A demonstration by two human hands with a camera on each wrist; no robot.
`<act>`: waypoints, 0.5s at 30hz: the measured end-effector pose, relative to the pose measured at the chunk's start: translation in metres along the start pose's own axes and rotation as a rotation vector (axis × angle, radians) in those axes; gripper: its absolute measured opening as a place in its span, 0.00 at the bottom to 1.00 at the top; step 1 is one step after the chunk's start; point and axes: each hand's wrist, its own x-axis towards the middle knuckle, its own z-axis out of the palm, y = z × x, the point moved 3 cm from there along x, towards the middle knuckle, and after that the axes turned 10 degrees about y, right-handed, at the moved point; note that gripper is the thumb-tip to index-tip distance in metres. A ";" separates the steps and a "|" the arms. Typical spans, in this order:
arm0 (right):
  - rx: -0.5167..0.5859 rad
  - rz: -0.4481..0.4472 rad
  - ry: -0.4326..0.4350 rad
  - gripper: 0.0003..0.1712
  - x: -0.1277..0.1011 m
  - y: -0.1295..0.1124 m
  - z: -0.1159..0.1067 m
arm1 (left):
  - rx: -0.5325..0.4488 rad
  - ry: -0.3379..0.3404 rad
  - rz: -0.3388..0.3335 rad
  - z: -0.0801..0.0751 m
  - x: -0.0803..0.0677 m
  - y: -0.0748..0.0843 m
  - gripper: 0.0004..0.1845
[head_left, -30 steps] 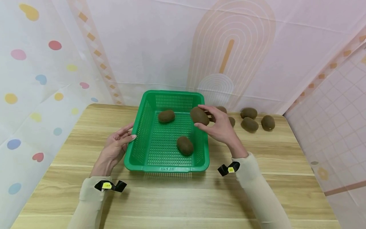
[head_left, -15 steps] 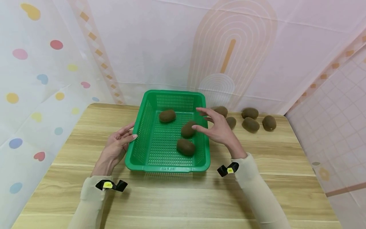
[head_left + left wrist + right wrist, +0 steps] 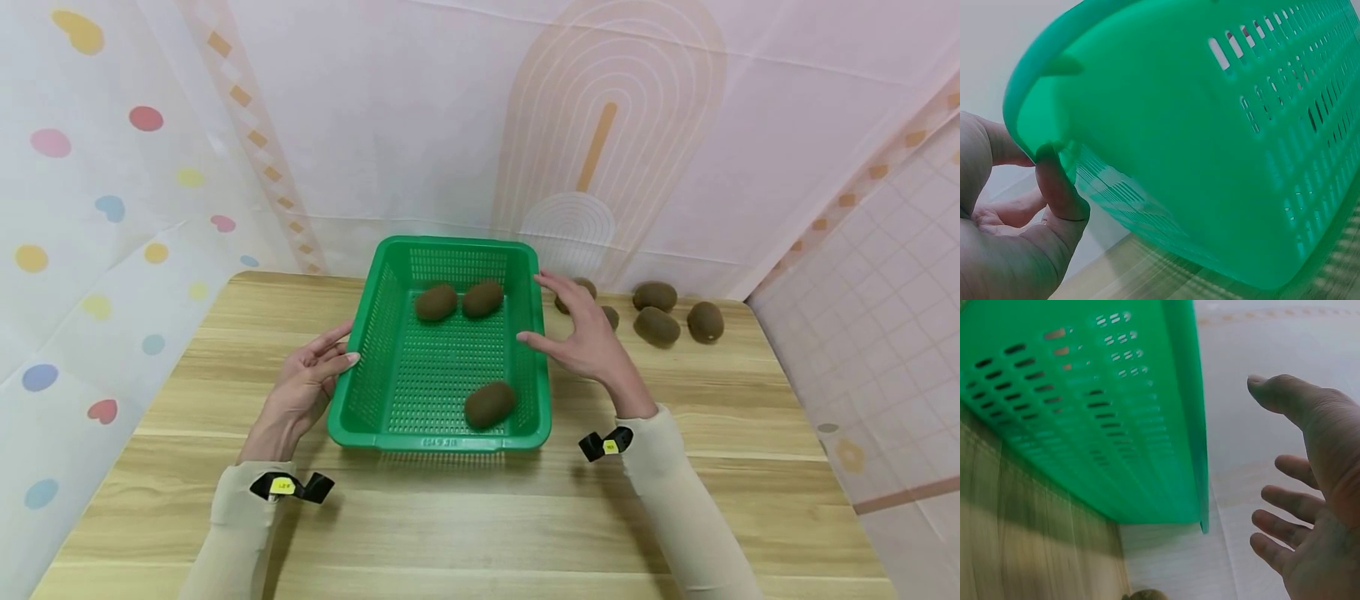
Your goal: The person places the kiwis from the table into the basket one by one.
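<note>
Loading the green basket (image 3: 450,443) looks like the step in hand: two kiwis (image 3: 437,302) lie side by side toward its far end, one kiwi (image 3: 490,405) by its near right corner. The left grip (image 3: 300,383) pinches the basket's left rim; the right grip (image 3: 581,337), fingers spread and holding nothing, hangs just beside its right wall. Five more kiwis (image 3: 657,327) rest on the surface (image 3: 450,533) right of the basket, so the next move probably calls for the right grip to reach out and grasp one.
</note>
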 end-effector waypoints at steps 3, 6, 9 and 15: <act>-0.013 0.003 0.013 0.49 -0.001 0.005 -0.002 | -0.001 0.000 -0.001 0.000 0.000 0.000 0.35; -0.023 0.007 0.020 0.50 -0.001 0.010 -0.003 | -0.003 0.000 -0.006 0.000 0.000 0.000 0.36; -0.032 0.015 0.027 0.51 -0.002 0.016 -0.004 | -0.003 0.001 -0.011 0.000 0.000 0.000 0.36; -0.050 0.062 0.049 0.55 -0.003 0.028 -0.007 | -0.005 0.002 -0.012 0.000 -0.001 0.001 0.37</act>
